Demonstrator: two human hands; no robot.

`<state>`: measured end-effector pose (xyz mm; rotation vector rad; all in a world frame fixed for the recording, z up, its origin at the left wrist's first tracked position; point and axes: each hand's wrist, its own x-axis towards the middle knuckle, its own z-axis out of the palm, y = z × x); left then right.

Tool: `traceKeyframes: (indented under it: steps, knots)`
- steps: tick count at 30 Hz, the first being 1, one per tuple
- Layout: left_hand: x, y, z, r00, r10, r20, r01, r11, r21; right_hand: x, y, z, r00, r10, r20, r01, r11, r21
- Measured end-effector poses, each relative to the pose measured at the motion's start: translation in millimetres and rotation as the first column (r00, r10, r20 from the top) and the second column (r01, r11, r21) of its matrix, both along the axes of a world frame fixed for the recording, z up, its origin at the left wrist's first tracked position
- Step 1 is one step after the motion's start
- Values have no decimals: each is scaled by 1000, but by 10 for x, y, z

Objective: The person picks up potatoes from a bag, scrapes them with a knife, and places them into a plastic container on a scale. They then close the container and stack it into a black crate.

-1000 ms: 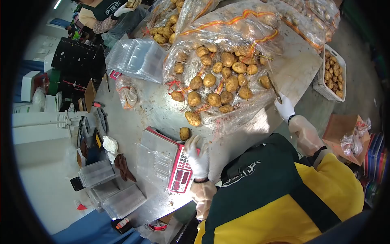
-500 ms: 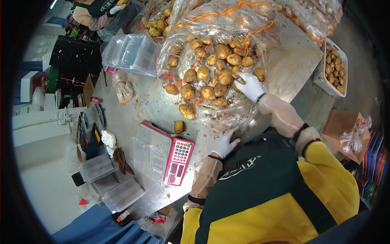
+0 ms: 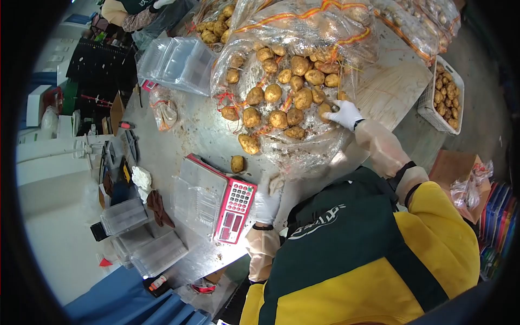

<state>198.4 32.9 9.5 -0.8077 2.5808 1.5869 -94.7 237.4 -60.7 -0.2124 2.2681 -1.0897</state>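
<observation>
My right hand (image 3: 346, 115), in a white glove, has its thumb and fingers around a potato (image 3: 324, 111) at the right of a loose group of potatoes (image 3: 273, 93). These lie on and in an opened clear plastic bag (image 3: 303, 157) with red and yellow trim. My left hand (image 3: 267, 205), also gloved in white, is low over the metal table, just right of a red-and-white scale (image 3: 236, 205). Its fingertips look soiled and blurred, so their grip cannot be made out. A single potato (image 3: 237, 164) lies above the scale's keypad.
Stacked clear plastic trays (image 3: 179, 65) stand at the upper left, with more clear containers (image 3: 157, 252) at lower left. A white crate (image 3: 427, 105) of potatoes and a cardboard box (image 3: 452, 173) are at right. Another person's sleeve (image 3: 140, 20) shows at top left.
My left hand has moved left and nearer my body, from the bag's edge to beside the scale. My right hand has shifted slightly right, its fingers now around a potato.
</observation>
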Motion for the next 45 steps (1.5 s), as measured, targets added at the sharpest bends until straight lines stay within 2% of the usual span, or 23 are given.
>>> traceKeyframes:
  steps: [1,2,5,8,10,11,12,14,16,18,22,23,24,25,26,27,28,29,31,34,37,41,45]
  knots:
    - [-16,-81,-25,997,-36,-66,24,983,-180,32,-29,-103,987,85,-140,-74,994,84]
    - [-22,-163,-91,996,36,-84,-47,990,-133,57,-55,-173,946,179,-270,-135,975,174]
    - [-176,-309,185,976,90,-197,-108,991,-82,73,-74,-198,994,60,-90,-61,998,-7]
    - [-295,-411,399,973,151,-173,-125,981,149,114,-31,-405,1000,7,-27,-13,975,-222]
    - [-398,-404,413,958,203,-205,-138,947,291,220,-53,-285,990,62,-125,-100,939,-328]
    - [-445,-392,405,949,233,-214,-146,922,359,349,-101,115,968,121,-220,-194,917,-349]
    - [-510,-373,382,956,167,-241,-90,949,301,474,-159,441,933,175,-313,-288,886,-363]
    - [-675,-228,337,947,270,-172,-118,793,597,684,-275,816,951,270,-151,-309,850,-426]
    - [-871,33,562,971,236,29,-185,672,717,819,-359,847,937,344,-65,-331,807,-490]
    - [-871,106,80,982,184,52,-157,625,764,875,-384,884,856,358,-372,-497,769,-402]
    - [-758,121,98,912,256,-322,18,757,653,803,-228,850,966,214,-146,-258,849,-461]
    - [-717,90,158,900,273,-339,-8,789,614,716,-91,860,957,222,-186,-279,876,-393]
    - [-666,62,203,896,306,-322,-35,772,634,610,83,789,971,223,-83,-237,935,-265]
    - [-606,30,243,890,339,-306,-63,755,653,569,258,682,994,91,-58,-106,927,-361]
    - [-542,-5,268,882,372,-288,-92,737,670,513,442,670,998,-19,-64,-3,946,-323]
    - [-467,-54,235,883,373,-284,-90,730,677,372,667,633,989,-53,138,90,955,-282]
    - [-399,-95,186,881,397,-258,-83,666,741,332,819,622,988,-149,39,154,933,-325]
    - [-334,-129,128,879,419,-230,-75,596,800,199,1080,495,990,-137,-35,125,966,-226]
    - [-228,-156,51,861,484,-158,-60,404,913,130,1348,462,975,-221,23,217,926,-308]
    - [-271,-33,92,787,583,-202,-42,377,925,73,1519,687,962,-275,7,271,947,-174]
    - [-335,37,278,787,540,-297,14,467,884,-82,1678,497,764,-584,-275,555,812,-183]
    - [-265,27,230,819,473,-325,28,533,845,-224,1759,559,561,-799,-217,687,596,-417]
    - [-258,59,312,806,534,-255,155,224,962,-18,1257,943,614,-775,-149,655,606,-451]
